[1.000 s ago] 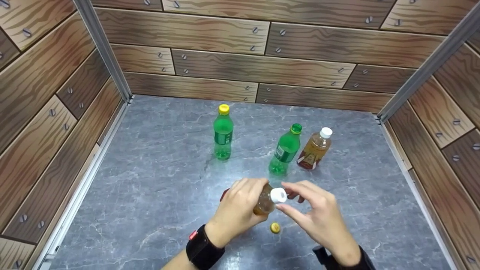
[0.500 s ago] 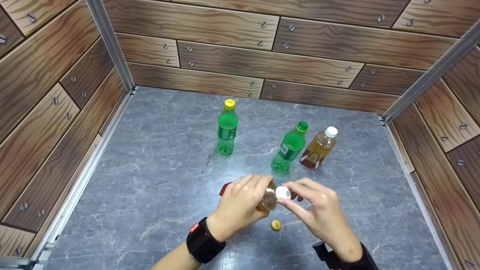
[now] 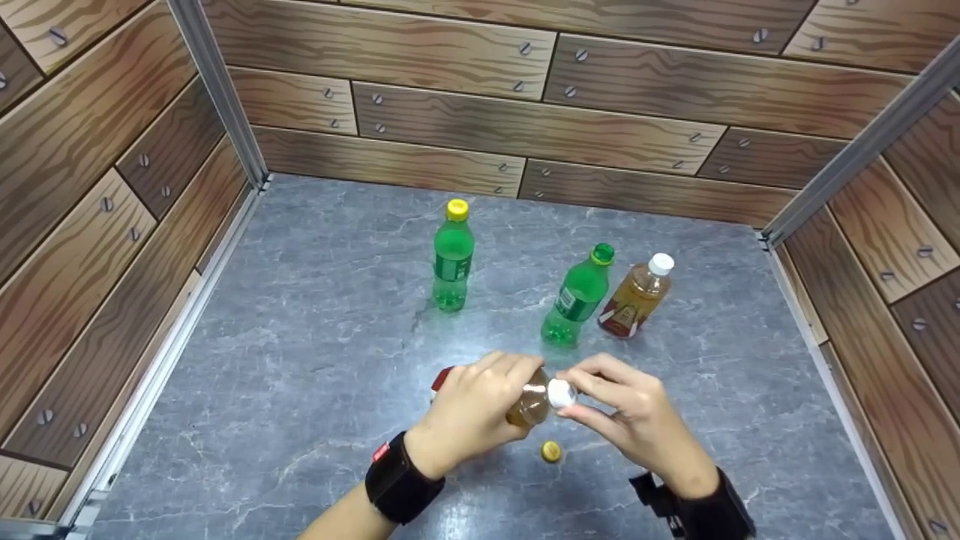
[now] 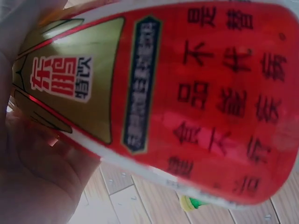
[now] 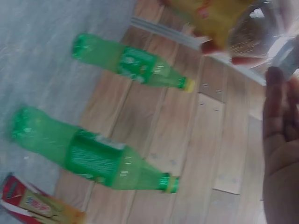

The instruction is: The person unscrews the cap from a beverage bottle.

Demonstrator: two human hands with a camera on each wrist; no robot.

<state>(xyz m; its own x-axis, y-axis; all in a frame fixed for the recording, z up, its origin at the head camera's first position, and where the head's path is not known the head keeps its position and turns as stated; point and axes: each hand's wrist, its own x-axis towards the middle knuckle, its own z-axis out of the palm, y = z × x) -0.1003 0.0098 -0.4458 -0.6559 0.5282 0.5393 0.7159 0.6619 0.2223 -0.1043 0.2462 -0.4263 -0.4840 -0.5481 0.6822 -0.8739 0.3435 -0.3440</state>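
Hands close together above a gray marbled bench, a person grips an amber drink bottle between them. Its body lies inside the left hand, fingers wrapped over the top, with the red base showing past the knuckles toward the bench's left edge. Tilted over, the bottle points its neck toward the right hand, whose thumb and fingertips pinch the white cap at the neck end; how tightly the cap sits cannot be told. In the left wrist view, the red label with its black characters fills much of the frame beside the palm.

Below the held bottle, a loose yellow cap rests on the bench between the two wrists, each strapped in a black band. Beyond the hands, a capless green bottle stands upright just beside a white-capped amber bottle, the latter closer to the bench's right edge. Well apart from that pair, a yellow-capped green bottle stands nearer the bench's far edge, where a wood-plank-patterned wall rises.
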